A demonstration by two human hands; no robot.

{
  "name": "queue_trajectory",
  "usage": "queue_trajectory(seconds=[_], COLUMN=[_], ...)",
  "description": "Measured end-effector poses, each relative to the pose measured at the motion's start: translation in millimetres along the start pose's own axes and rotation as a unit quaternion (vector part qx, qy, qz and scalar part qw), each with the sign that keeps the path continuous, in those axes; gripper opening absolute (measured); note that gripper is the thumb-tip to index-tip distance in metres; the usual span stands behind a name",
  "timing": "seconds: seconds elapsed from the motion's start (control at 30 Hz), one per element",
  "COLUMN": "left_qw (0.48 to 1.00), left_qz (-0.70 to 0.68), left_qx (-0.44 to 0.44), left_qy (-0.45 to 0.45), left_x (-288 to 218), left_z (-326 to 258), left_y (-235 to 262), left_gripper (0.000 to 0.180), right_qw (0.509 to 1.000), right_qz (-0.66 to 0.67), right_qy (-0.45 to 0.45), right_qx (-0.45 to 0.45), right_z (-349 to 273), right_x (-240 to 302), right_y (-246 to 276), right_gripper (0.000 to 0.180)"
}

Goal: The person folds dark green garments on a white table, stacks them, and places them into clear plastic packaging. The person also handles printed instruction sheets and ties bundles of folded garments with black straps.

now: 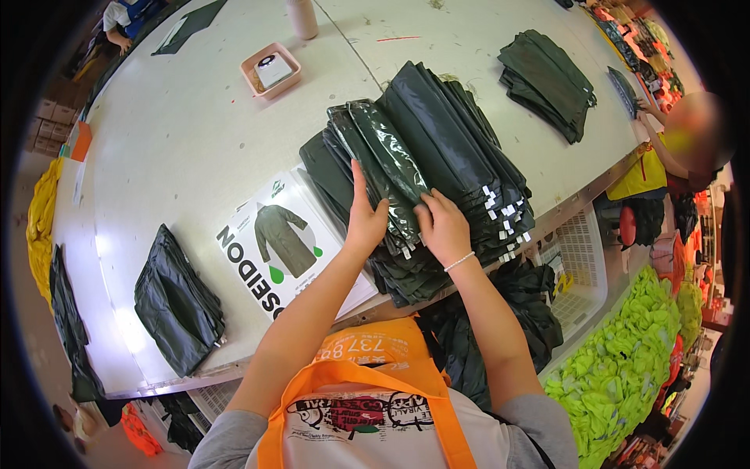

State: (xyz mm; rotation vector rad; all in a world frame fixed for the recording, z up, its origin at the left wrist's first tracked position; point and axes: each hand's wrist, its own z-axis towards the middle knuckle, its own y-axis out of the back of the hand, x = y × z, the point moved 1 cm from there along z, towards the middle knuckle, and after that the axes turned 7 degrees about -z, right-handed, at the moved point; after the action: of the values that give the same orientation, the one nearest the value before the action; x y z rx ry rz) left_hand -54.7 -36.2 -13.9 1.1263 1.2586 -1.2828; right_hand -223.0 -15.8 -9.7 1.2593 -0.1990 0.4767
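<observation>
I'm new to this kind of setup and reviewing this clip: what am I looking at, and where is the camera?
There is no machine here, only a person's two bare hands. A fisheye camera on the person's head looks down, so straight edges bend near the rim; picture left is the person's left.

On the pale table are a stack of dark folded pieces, white sheets showing a coat, a pink tray, a pale bottle, and more dark folded bundles at left and upper right.

The left hand lies along a glossy dark packet on the stack; the right hand touches its lower right. Neither clearly grips it.
</observation>
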Motion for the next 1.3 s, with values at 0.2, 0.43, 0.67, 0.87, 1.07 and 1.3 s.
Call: queue_trajectory(seconds=[0.2,0.43,0.67,0.87,1.07,1.3], left_qw=[1.0,0.996,0.999,0.999,0.998,0.998], left_qz=[0.011,-0.045,-0.012,-0.022,-0.032,-0.024], left_qx=[-0.011,-0.043,-0.038,-0.018,-0.016,-0.004], left_qy=[0.005,0.057,0.028,0.024,0.043,0.062], left_x=[-1.9,1.5,1.9,5.7,7.7,9.5], left_z=[-0.9,-1.6,-1.9,-1.7,-1.9,-1.5], left_y=[0.5,-2.8,1.1,0.6,3.7,4.2], left_gripper=[0.087,0.086,0.083,0.082,0.081,0.078], right_qw=[0.941,0.983,0.985,0.969,0.967,0.971], right_qz=[0.237,0.182,0.017,-0.203,-0.202,-0.178], right_qy=[-0.23,0.005,0.064,-0.038,-0.105,-0.034], right_qx=[-0.068,-0.036,-0.162,-0.133,-0.118,-0.154], right_z=[23.9,0.9,37.9,43.7,56.7,61.2], right_x=[-8.9,23.7,-3.2,-55.2,-53.5,-65.3], right_y=[28.7,0.1,42.6,49.3,54.3,59.3], right_gripper=[0.02,0.015,0.017,0.039,0.027,0.012])
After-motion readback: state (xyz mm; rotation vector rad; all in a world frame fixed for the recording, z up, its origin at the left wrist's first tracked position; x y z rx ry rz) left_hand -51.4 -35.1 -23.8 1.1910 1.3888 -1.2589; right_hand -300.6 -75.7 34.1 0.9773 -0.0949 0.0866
